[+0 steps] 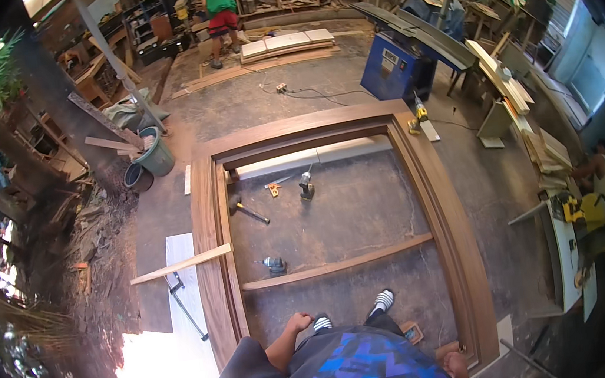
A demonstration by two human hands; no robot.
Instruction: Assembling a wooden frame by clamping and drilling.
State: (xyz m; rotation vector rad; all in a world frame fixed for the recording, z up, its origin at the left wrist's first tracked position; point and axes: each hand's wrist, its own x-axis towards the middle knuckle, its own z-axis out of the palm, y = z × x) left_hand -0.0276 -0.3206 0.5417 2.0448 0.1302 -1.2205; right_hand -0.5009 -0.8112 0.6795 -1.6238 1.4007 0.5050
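I stand inside a large brown wooden door frame (215, 296) that is propped above the concrete floor. My left hand (300, 321) hangs over the floor near my striped slipper, fingers curled; whether they hold anything is hidden. Low at the right, my right hand (455, 366) is beside the frame's right side, its fingers mostly out of sight. Ahead of me a thin wooden crossbar (341, 262) spans the frame. Within the opening lie a cordless drill (275, 265), a hammer (251, 213), another drill (307, 186) and an orange-handled square (273, 189).
A pale wood strip (180, 264) rests across the frame's left side, near a bar clamp (188, 314). Beyond the far right corner stand a yellow drill (420, 110) and a blue table saw (394, 66). A co-worker (221, 11) bends near stacked boards (287, 42); another person sits at far right.
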